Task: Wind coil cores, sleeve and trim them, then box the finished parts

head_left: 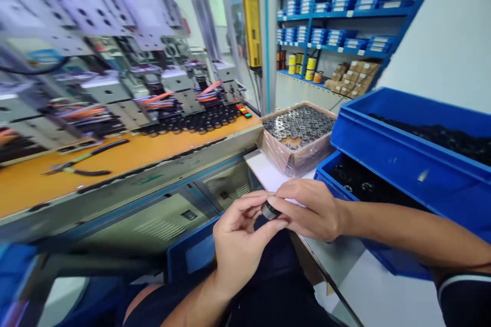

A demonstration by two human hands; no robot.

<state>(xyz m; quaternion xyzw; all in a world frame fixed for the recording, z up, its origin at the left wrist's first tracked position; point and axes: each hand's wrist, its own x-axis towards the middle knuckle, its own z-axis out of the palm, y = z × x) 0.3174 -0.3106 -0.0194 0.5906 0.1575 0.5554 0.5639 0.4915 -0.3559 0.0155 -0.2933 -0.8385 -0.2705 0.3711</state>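
Observation:
Between my hands is a small round black part with a grey metallic rim [269, 211], held up in front of my lap. My left hand [240, 242] grips it from the left and below, thumb and fingers curled around its edge. From the right, my right hand [312, 208] closes its fingers on the same part and covers some of it. Right behind my hands stands a cardboard box [286, 161] wrapped in clear film, filled with many small metal pieces [303, 121].
At right, a blue bin [406, 156] of black parts is stacked over another blue bin [326, 176]. Pliers [88, 159] lie on the orange bench [153, 163], near rows of black round parts [203, 121] below machine fixtures [111, 94]. Blue shelves [341, 15] stand behind.

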